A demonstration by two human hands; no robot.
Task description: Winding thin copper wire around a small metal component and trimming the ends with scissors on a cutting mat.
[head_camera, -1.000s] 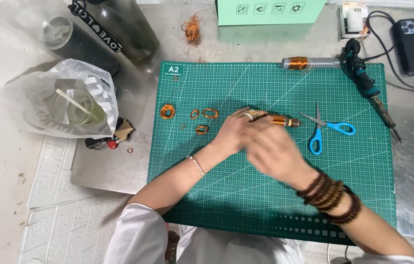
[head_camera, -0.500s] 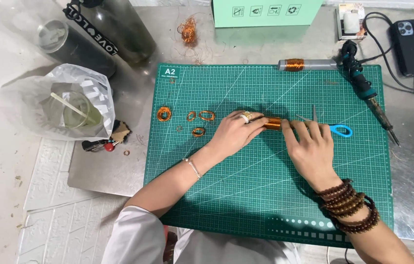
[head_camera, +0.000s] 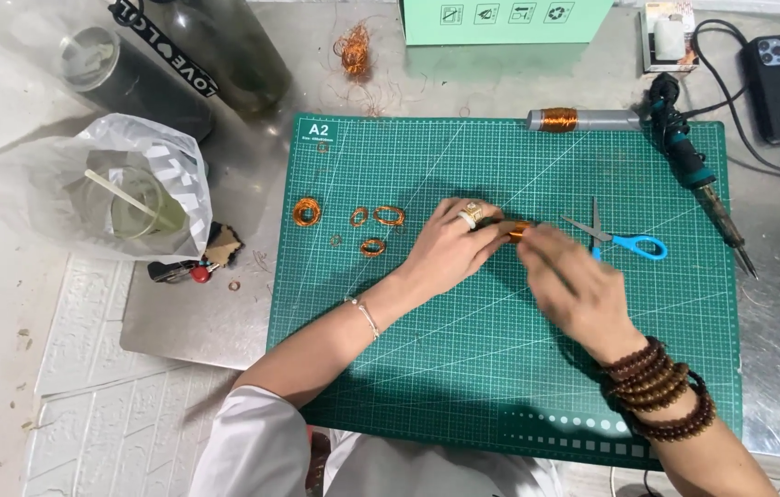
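Over the green mat (head_camera: 500,368), the left hand (head_camera: 450,241) grips a copper wire coil (head_camera: 520,230) in closed fingers; the right hand (head_camera: 569,281) pinches its other end, beside blue scissors (head_camera: 624,241).

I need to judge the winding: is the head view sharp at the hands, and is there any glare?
Head view: right hand is motion-blurred, left hand sharper; copper coil between them readable; soft glare on the metal tabletop, none on the green mat.

Position: head-worn camera above the desk's near edge.
Facing: steeply down onto the green gridded cutting mat (head_camera: 463,368).
Nearness: close, forearms fill the lower frame.
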